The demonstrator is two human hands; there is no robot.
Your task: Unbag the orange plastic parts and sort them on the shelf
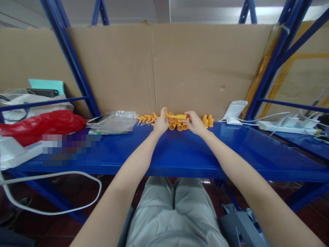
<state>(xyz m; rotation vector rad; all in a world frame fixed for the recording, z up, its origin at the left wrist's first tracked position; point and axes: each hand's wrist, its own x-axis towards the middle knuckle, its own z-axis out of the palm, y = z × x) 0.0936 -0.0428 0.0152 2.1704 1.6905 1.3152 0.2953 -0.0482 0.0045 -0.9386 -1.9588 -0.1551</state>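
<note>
While left hand (161, 123) and right hand (195, 123) grip orange pieces (181, 117) between them, clustered hollow parts (180, 127) alongside could roll if knocked.

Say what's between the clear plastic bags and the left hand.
Orange pieces, clustered between the left hand and the clear plastic bags; shows in the head view.

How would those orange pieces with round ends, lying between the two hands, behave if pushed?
The orange pieces would probably roll, since their ends are round. Their rims seem to hold an even circle, suggesting stiff material. They may be light for their size, as the ends look hollow.
</note>
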